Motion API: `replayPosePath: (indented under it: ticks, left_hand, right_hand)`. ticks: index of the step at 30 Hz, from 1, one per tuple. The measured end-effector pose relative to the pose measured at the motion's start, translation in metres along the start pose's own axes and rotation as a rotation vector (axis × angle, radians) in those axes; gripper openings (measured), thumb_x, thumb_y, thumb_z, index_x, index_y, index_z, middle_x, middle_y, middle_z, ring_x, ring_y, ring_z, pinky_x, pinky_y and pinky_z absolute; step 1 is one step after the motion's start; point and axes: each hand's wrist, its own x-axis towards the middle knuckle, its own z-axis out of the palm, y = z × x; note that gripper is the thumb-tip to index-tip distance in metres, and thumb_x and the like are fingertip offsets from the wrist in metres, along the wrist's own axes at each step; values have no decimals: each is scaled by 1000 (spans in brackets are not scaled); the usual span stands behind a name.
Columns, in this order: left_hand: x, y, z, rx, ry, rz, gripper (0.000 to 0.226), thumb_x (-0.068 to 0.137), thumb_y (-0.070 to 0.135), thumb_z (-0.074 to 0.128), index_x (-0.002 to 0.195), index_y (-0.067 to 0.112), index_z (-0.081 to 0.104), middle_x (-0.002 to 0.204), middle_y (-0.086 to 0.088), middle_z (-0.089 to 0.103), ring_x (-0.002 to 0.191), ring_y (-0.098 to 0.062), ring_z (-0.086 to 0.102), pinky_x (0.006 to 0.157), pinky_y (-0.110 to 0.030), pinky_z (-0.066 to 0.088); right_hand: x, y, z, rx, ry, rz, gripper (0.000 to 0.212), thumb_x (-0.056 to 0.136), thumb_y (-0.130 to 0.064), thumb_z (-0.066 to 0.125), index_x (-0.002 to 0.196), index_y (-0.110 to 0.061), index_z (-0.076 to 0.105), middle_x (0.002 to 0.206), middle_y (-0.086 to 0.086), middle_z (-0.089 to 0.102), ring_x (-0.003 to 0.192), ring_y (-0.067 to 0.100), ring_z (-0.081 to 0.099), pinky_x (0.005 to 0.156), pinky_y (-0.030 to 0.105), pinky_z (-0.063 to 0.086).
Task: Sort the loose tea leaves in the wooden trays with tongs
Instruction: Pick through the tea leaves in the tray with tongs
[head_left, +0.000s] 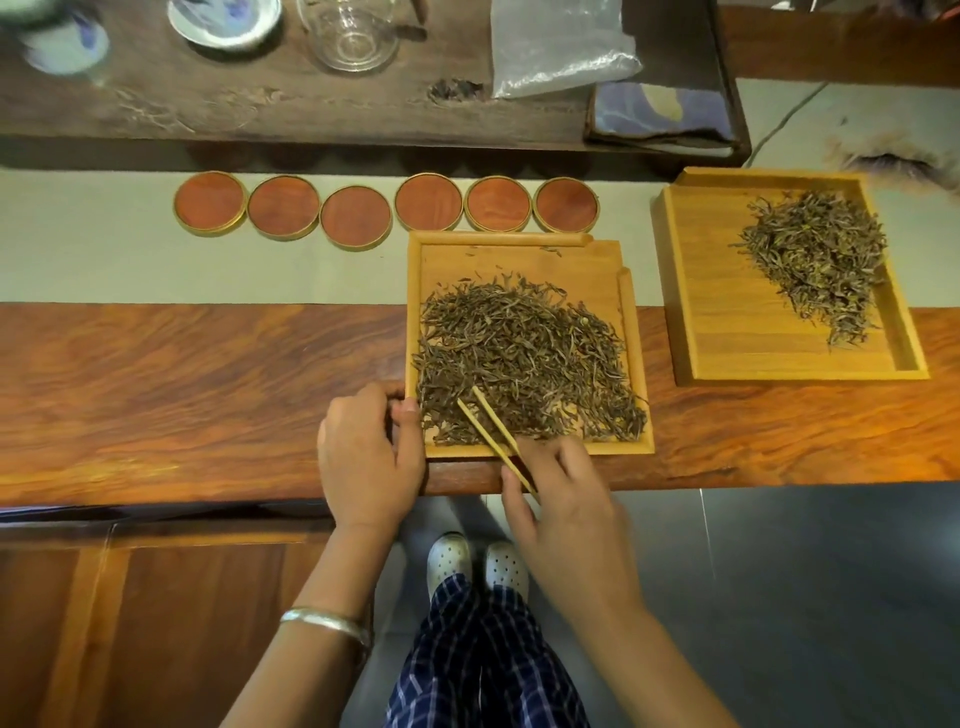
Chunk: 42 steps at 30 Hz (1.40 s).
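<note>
bamboo tongs (496, 434), pinched in the right hand (563, 512), open tips in the near tray's (638, 364) tea leaves (519, 358); left hand (366, 457) fingers curled on its left rim; a hasty lift could flick leaves onto the table (182, 395).

Table (182, 395): glossy reddish wood, strong grain; trays (519, 260): pale matt wood; tongs (491, 423): light wood, possibly bamboo; bag (561, 47) at 12 o'clock: clear crinkled plastic; bracelet (324, 621): shiny metal.
</note>
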Motion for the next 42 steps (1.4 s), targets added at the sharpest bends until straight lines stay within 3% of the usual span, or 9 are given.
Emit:
replayPosePath:
  ticks: [9, 13, 17, 22, 28, 33, 38, 42]
  left_hand:
    - [-1, -4, 3, 16, 17, 4, 18, 89, 28, 48, 74, 19, 43, 68, -1, 45, 70, -29, 46, 61, -33, 29]
    - [-1, -5, 3, 12, 35, 12, 17, 89, 28, 48, 75, 23, 41, 70, 7, 37, 69, -26, 45, 62, -32, 29]
    - [-1, -3, 5, -9, 54, 15, 7, 88, 27, 49, 83, 22, 50, 72, 14, 34, 72, -20, 43, 65, -29, 27]
    - [-2, -1, 4, 10, 41, -10, 12, 88, 26, 50, 84, 17, 57, 72, 1, 52, 74, -27, 49, 66, -35, 35]
    - [-2, 0, 4, 24, 35, -17, 13, 87, 25, 49, 84, 15, 57, 73, -3, 55, 74, -30, 50, 67, -37, 38]
    - [-1, 2, 3, 7, 38, -9, 18, 88, 31, 45, 83, 18, 55, 72, 11, 41, 73, -26, 49, 66, -34, 36]
    - [-1, 0, 4, 16, 27, -12, 14, 89, 30, 46, 78, 21, 49, 70, 13, 37, 70, -22, 46, 63, -31, 32]
    - [-1, 1, 3, -1, 37, -5, 13, 89, 30, 46, 79, 22, 47, 68, 19, 29, 67, -12, 35, 64, -29, 26]
  right_hand:
    - [5, -5, 2, -14, 24, -57, 25, 90, -27, 59, 111, -13, 63, 91, -2, 52, 68, 11, 54, 48, 21, 45]
    - [1, -1, 2, -22, 6, -55, 24, 90, -28, 60, 110, -16, 64, 91, -3, 53, 68, 9, 53, 47, 19, 43]
    - [-6, 18, -10, 41, 107, -5, 27, 93, -31, 54, 112, -15, 63, 92, -4, 51, 64, 7, 50, 47, 17, 40]
    - [-10, 36, -18, -30, 91, 47, 26, 85, -24, 64, 109, -12, 67, 88, -2, 53, 57, 9, 49, 46, 14, 31]
    - [-18, 50, -28, -16, 101, 90, 30, 85, -32, 56, 108, -15, 67, 86, -3, 52, 58, 4, 41, 50, 3, 19]
    - [-18, 63, -34, -87, 70, 80, 29, 80, -21, 70, 107, -11, 69, 84, -1, 53, 52, 14, 50, 43, 13, 27]
    - [8, 52, -44, -24, 151, 25, 30, 85, -27, 60, 110, -11, 67, 86, 0, 52, 61, 11, 47, 51, 5, 23]
    - [51, 21, -36, 10, 119, -69, 27, 90, -24, 60, 111, -9, 67, 91, 3, 55, 66, 16, 54, 47, 19, 38]
